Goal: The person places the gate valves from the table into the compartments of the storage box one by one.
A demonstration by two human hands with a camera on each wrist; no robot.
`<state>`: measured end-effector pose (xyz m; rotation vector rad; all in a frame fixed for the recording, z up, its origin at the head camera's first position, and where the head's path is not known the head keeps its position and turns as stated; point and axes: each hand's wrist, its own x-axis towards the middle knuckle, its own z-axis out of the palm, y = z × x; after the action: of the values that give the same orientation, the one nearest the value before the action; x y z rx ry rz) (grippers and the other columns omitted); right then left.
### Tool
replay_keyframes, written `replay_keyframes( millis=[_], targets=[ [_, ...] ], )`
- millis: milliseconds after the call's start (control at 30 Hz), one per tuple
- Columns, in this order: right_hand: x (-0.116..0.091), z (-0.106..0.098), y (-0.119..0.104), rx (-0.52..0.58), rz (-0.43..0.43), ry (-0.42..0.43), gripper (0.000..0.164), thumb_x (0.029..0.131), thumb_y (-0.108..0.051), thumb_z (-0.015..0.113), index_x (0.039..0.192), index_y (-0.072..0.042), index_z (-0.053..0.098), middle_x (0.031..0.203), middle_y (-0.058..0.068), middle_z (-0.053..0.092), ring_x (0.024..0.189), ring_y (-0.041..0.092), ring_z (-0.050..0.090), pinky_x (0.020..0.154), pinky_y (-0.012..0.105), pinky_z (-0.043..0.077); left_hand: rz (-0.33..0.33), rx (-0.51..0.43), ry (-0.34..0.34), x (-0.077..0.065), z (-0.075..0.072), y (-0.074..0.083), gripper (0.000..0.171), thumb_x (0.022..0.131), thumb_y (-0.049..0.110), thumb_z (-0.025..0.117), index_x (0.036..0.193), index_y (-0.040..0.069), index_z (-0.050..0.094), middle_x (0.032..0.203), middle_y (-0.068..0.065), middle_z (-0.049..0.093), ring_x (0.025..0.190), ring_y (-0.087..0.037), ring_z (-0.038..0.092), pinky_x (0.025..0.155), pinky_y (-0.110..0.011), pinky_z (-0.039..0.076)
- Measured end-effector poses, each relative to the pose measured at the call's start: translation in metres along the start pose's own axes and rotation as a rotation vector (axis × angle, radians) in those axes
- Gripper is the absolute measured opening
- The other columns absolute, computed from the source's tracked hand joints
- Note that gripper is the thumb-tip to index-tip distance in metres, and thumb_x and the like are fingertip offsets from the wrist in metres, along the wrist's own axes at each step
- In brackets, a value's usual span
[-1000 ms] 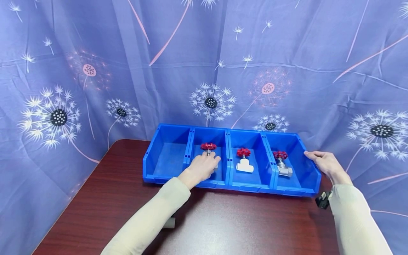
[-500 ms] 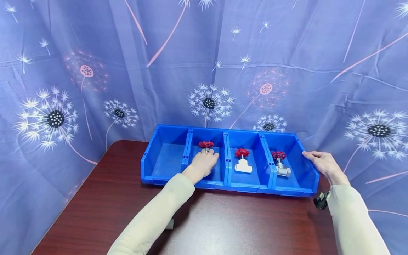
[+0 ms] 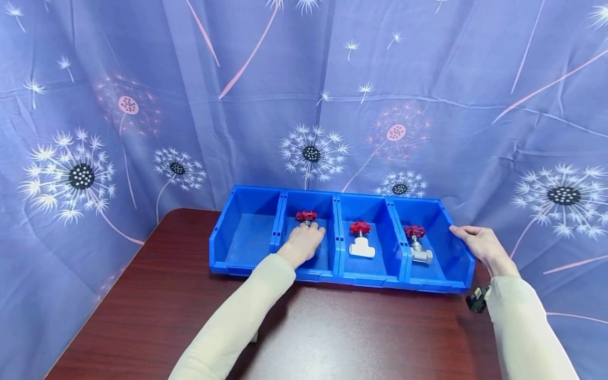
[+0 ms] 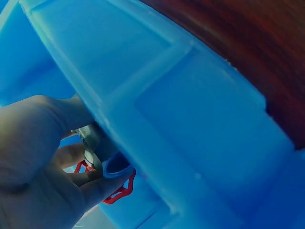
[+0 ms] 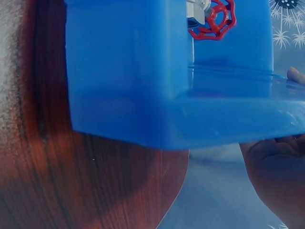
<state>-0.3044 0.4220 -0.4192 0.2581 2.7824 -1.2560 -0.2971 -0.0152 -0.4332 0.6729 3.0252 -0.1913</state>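
Two sleeves (image 3: 237, 322): cream; both cut off by the lower edge of the head view.
Pale piece (image 3: 254, 337): mostly hidden behind the left sleeve; identity cannot be told.
Black wrist unit (image 3: 476, 300): at the right cuff; partly covered by the sleeve.
Table (image 3: 370, 327): red-brown wood grain; near edge out of frame.
Left hand (image 3: 304, 244): fingers closed around the body of the gripped valve; in the left wrist view a bin wall hides one fingertip.
Right hand (image 3: 484, 245): grips the right end wall of the blue bin row (image 3: 252, 235); partly cut off in the right wrist view.
Gripped valve (image 3: 306, 216): second compartment from left; red handwheel visible, body largely covered by the hand.
White valve (image 3: 362, 247): third compartment; red handwheel, tee-shaped body.
Metal valve (image 3: 421, 255): fourth compartment; left end hidden by the divider.
Curtain (image 3: 266, 132): blue-violet, dandelion print; behind the bins, cut off at the top.
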Motion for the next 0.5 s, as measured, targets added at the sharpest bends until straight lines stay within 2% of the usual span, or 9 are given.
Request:
replay_keyframes(
  millis=[200, 333, 500],
  targets=[
    [0.001, -0.001, 0.002, 0.004, 0.003, -0.001, 0.085, 0.093, -0.065, 0.047, 0.137, 0.007, 0.049, 0.143, 0.036, 0.036, 0.129, 0.053, 0.035, 0.102, 0.063, 0.031, -0.023, -0.025, -0.048, 0.007, 0.0, -0.002, 0.041, 0.096, 0.014, 0.062, 0.137, 0.013, 0.052, 0.133, -0.012, 0.055, 0.116, -0.033, 0.055, 0.092, -0.045, 0.05],
    [0.001, 0.001, 0.002, 0.006, 0.01, 0.0, 0.085, 0.092, -0.065, 0.047, 0.137, 0.008, 0.049, 0.142, 0.037, 0.037, 0.127, 0.053, 0.037, 0.101, 0.063, 0.033, -0.019, -0.026, -0.068, 0.01, 0.002, -0.003, 0.042, 0.097, 0.014, 0.061, 0.138, 0.013, 0.052, 0.134, -0.011, 0.055, 0.117, -0.033, 0.055, 0.093, -0.045, 0.049],
    [0.002, -0.001, 0.002, -0.011, 0.013, -0.012, 0.086, 0.092, -0.066, 0.045, 0.137, 0.007, 0.049, 0.144, 0.036, 0.034, 0.13, 0.054, 0.033, 0.101, 0.065, 0.031, -0.008, -0.041, -0.082, 0.012, 0.004, -0.003, 0.041, 0.098, 0.018, 0.06, 0.138, 0.015, 0.053, 0.135, -0.01, 0.055, 0.118, -0.031, 0.055, 0.095, -0.045, 0.048]
  ],
)
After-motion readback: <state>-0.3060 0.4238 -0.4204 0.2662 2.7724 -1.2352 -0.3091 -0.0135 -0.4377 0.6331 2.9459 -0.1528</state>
